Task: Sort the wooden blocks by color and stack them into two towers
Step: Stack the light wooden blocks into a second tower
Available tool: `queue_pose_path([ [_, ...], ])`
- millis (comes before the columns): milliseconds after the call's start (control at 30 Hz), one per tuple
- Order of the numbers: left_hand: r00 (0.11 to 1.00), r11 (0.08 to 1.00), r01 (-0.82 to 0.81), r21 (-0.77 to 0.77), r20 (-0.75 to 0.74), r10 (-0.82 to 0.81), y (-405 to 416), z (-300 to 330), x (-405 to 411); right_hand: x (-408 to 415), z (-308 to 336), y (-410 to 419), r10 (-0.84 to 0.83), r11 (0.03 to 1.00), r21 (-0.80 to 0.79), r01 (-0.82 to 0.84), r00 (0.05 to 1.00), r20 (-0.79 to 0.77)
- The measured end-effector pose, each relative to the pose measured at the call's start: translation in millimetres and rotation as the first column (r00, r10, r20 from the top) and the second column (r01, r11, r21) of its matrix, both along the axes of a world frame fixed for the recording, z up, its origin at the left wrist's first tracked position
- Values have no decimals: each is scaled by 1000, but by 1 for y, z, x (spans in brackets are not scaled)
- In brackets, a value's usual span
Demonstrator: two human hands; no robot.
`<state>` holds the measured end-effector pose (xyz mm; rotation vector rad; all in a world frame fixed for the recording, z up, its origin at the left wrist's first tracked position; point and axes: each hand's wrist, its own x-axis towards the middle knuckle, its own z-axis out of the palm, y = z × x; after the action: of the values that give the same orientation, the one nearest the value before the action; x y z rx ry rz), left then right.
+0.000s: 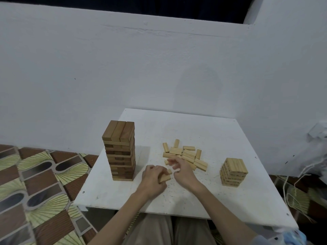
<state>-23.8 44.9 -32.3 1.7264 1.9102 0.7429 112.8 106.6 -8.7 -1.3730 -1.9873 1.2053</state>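
Observation:
A tall tower of dark brown blocks (121,151) stands at the left of the white board. At the right stands a shorter tower of light blocks (233,172). Between them lies a loose pile of several light blocks (187,154). My left hand (153,181) grips a couple of light blocks (165,177) just right of the dark tower's base. Over the near edge of the pile hovers my right hand (180,169), its fingers loosely spread and blurred, with nothing plainly held.
The white board (123,197) rests over my lap, its far edge against a pale wall. A patterned mat (35,183) covers the floor at the left. Cords and a bag (316,156) lie at the right.

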Motion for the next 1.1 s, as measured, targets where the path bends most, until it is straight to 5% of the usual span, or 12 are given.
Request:
queue_pose_path([
  [167,990,994,108,-14,97,-106,-2,0,5,14,-3,-5,32,999,-40,-32,999,-13],
  [333,998,992,6,-123,-62,-14,-3,7,2,27,-6,-6,22,993,-113,-22,1000,-3],
  [633,982,982,-9,-187,185,44,6,3,2,27,-11,-10,-161,967,-222,127,977,-142],
  [1100,986,976,43,-213,166,-7,15,9,13,25,-15,-13,-216,937,-321,140,953,-213],
])
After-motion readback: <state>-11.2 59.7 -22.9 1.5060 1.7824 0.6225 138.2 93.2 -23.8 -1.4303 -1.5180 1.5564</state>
